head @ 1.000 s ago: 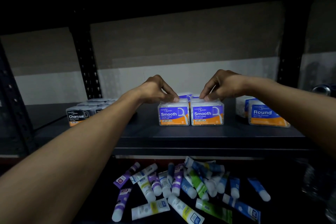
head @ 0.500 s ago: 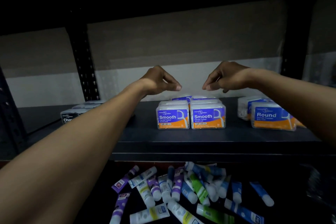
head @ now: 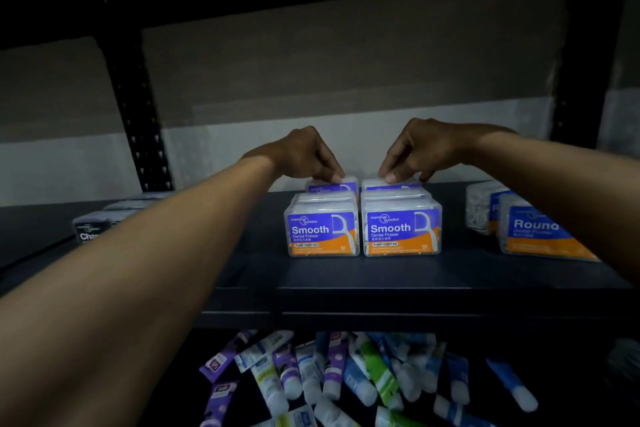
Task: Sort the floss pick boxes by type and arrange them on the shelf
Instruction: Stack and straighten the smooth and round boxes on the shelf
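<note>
Two front Smooth floss boxes (head: 322, 230) (head: 401, 229) stand side by side mid-shelf, purple and orange labels facing me. Directly behind them are two more Smooth boxes, the rear left one (head: 334, 188) and the rear right one (head: 391, 186), mostly hidden. My left hand (head: 304, 152) pinches the top of the rear left box. My right hand (head: 426, 149) pinches the top of the rear right box, thumb in front and fingers behind. Round boxes (head: 540, 232) sit at the right. Charcoal boxes (head: 91, 230) sit at the left, partly hidden by my left forearm.
The dark shelf board (head: 381, 274) has bare surface in front of the boxes and between the groups. A perforated black upright (head: 138, 114) rises at the back left. Several toothpaste tubes (head: 346, 378) lie piled on the level below.
Both hands left the tops of the front Smooth boxes, lifted, and came down farther back onto the rear pair. The view has moved closer to the shelf.
</note>
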